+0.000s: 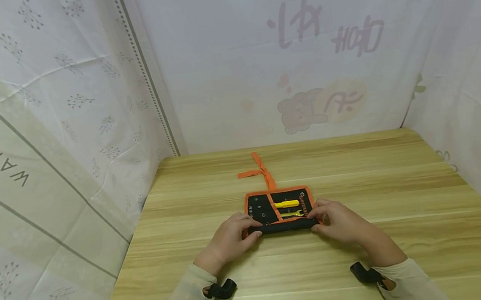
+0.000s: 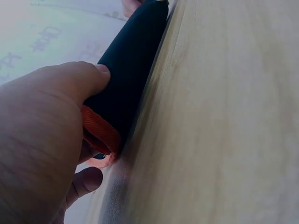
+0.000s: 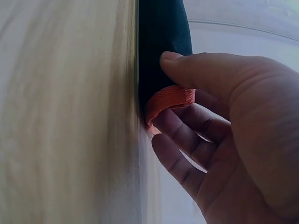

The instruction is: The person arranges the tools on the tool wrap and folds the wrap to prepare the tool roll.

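Observation:
A black tool roll (image 1: 289, 225) with orange edging lies on the table, its near side folded over into a thick roll. In its pockets show a yellow-handled tool (image 1: 288, 204) and a yellow open-end wrench (image 1: 293, 213). My left hand (image 1: 234, 235) pinches the left end of the rolled part, thumb on the near side. At the right end my right hand (image 1: 335, 221) grips the roll between thumb and fingers. In the left wrist view the thumb presses the black fabric (image 2: 128, 65) above an orange edge. The right wrist view shows the orange trim (image 3: 170, 98) curving under the fingers.
From the pouch's far edge an orange tie strap (image 1: 268, 179) stretches away across the wooden table (image 1: 358, 166). Patterned cloth curtains (image 1: 223, 73) hang behind the table and on both sides. Black wrist mounts (image 1: 224, 289) sit at the sleeves.

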{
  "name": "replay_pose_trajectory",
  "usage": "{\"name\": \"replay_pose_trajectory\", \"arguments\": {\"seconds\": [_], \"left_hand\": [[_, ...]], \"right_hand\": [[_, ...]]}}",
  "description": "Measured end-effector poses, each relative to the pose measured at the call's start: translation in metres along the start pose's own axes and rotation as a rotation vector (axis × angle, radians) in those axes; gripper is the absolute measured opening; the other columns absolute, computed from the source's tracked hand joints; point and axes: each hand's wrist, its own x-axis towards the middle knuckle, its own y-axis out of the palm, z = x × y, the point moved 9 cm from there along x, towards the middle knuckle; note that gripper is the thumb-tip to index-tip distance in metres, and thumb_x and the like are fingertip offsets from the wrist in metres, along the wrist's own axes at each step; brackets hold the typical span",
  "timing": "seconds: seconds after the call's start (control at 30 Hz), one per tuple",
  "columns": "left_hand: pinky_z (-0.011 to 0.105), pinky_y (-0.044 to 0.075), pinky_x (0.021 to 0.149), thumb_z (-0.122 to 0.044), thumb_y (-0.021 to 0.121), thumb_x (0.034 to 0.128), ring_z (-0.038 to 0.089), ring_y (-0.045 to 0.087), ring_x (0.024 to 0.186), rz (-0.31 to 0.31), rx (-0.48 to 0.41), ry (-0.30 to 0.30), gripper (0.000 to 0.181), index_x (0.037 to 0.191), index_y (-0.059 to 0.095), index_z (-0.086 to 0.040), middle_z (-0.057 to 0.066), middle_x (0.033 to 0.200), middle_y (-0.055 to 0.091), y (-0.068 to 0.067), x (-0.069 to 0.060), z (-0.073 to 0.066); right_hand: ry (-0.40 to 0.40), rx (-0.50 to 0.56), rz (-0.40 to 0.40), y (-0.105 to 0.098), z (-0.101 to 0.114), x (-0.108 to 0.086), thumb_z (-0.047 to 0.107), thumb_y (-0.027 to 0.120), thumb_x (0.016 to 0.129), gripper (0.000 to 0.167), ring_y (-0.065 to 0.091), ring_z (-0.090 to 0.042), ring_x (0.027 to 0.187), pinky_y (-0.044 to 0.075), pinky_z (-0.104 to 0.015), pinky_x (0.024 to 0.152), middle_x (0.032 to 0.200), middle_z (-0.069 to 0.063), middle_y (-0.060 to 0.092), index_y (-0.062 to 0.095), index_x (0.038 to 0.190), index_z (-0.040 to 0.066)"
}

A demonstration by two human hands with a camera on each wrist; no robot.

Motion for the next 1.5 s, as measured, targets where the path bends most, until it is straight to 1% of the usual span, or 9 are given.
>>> {"name": "replay_pose_trajectory", "arguments": {"seconds": [0.2, 0.37, 0.47, 0.57, 0.7, 0.9, 1.13, 1.37, 1.5], "left_hand": [[0.028, 0.053, 0.078, -0.030, 0.075, 0.1001, 0.003, 0.058, 0.088, -0.022, -0.058, -0.041, 0.016, 0.113, 0.078, -0.021, -0.011, 0.104, 0.071, -0.001, -0.001, 0.004], [0.027, 0.052, 0.075, -0.028, 0.075, 0.1003, 0.003, 0.057, 0.084, -0.035, -0.114, -0.078, 0.010, 0.110, 0.076, -0.024, -0.014, 0.102, 0.070, -0.001, -0.001, 0.007], [0.029, 0.054, 0.078, -0.027, 0.074, 0.1009, 0.003, 0.061, 0.087, -0.038, -0.148, -0.088, 0.009, 0.109, 0.076, -0.024, -0.015, 0.103, 0.071, -0.001, 0.000, 0.008], [0.030, 0.055, 0.080, -0.026, 0.073, 0.1017, 0.003, 0.063, 0.089, -0.036, -0.184, -0.097, 0.008, 0.109, 0.077, -0.023, -0.015, 0.104, 0.073, -0.001, 0.000, 0.009], [0.028, 0.055, 0.075, -0.024, 0.072, 0.1026, 0.003, 0.062, 0.082, -0.029, -0.218, -0.106, 0.010, 0.109, 0.078, -0.019, -0.014, 0.101, 0.072, -0.001, 0.000, 0.011], [0.026, 0.052, 0.067, -0.023, 0.070, 0.1038, 0.005, 0.058, 0.072, -0.023, -0.256, -0.115, 0.014, 0.111, 0.079, -0.014, -0.011, 0.098, 0.072, 0.000, 0.001, 0.012], [0.026, 0.053, 0.068, -0.022, 0.071, 0.1032, 0.005, 0.059, 0.074, -0.020, -0.284, -0.134, 0.013, 0.109, 0.080, -0.014, -0.010, 0.100, 0.073, 0.002, 0.000, 0.014], [0.025, 0.051, 0.063, -0.023, 0.071, 0.1033, 0.004, 0.056, 0.070, -0.015, -0.285, -0.155, 0.012, 0.109, 0.080, -0.017, -0.010, 0.100, 0.072, 0.005, 0.000, 0.017], [0.026, 0.050, 0.062, -0.025, 0.070, 0.1037, 0.005, 0.055, 0.069, -0.022, -0.299, -0.157, 0.014, 0.113, 0.079, -0.018, -0.014, 0.101, 0.071, 0.004, -0.001, 0.018]], "right_hand": [[0.008, 0.013, -0.001, -0.002, -0.001, -0.001, 0.016, 0.078, 0.097, 0.025, 0.058, -0.006, 0.077, 0.053, -0.027, 0.070, 0.107, 0.012, 0.062, 0.075, 0.121, 0.020], [0.068, 0.047, -0.027, -0.006, -0.004, -0.003, 0.019, 0.079, 0.097, 0.022, 0.064, -0.010, 0.080, 0.055, -0.030, 0.069, 0.107, 0.008, 0.068, 0.074, 0.118, 0.022], [0.091, 0.065, -0.038, -0.008, -0.005, -0.003, 0.021, 0.079, 0.097, 0.020, 0.064, -0.012, 0.076, 0.054, -0.030, 0.066, 0.105, 0.006, 0.070, 0.074, 0.116, 0.023], [0.089, 0.070, -0.043, -0.009, -0.004, -0.002, 0.021, 0.078, 0.098, 0.018, 0.061, -0.013, 0.069, 0.053, -0.029, 0.062, 0.100, 0.006, 0.069, 0.075, 0.115, 0.022], [0.079, 0.097, -0.036, -0.009, -0.005, -0.001, 0.023, 0.076, 0.100, 0.016, 0.057, -0.014, 0.063, 0.051, -0.029, 0.056, 0.093, 0.007, 0.066, 0.076, 0.116, 0.020], [0.061, 0.105, -0.038, -0.008, -0.007, 0.000, 0.025, 0.074, 0.101, 0.017, 0.055, -0.011, 0.066, 0.049, -0.027, 0.056, 0.086, 0.008, 0.063, 0.077, 0.116, 0.019], [0.071, 0.136, -0.013, -0.006, -0.006, -0.001, 0.021, 0.073, 0.101, 0.018, 0.054, -0.010, 0.066, 0.048, -0.027, 0.057, 0.082, 0.005, 0.063, 0.076, 0.118, 0.015], [0.095, 0.167, 0.026, -0.001, -0.006, -0.001, 0.018, 0.071, 0.103, 0.021, 0.057, -0.012, 0.067, 0.048, -0.028, 0.059, 0.088, 0.004, 0.066, 0.072, 0.123, 0.022], [0.106, 0.179, 0.032, 0.001, -0.008, -0.001, 0.018, 0.070, 0.104, 0.020, 0.060, -0.013, 0.068, 0.049, -0.029, 0.059, 0.091, 0.005, 0.068, 0.071, 0.124, 0.021]]}}
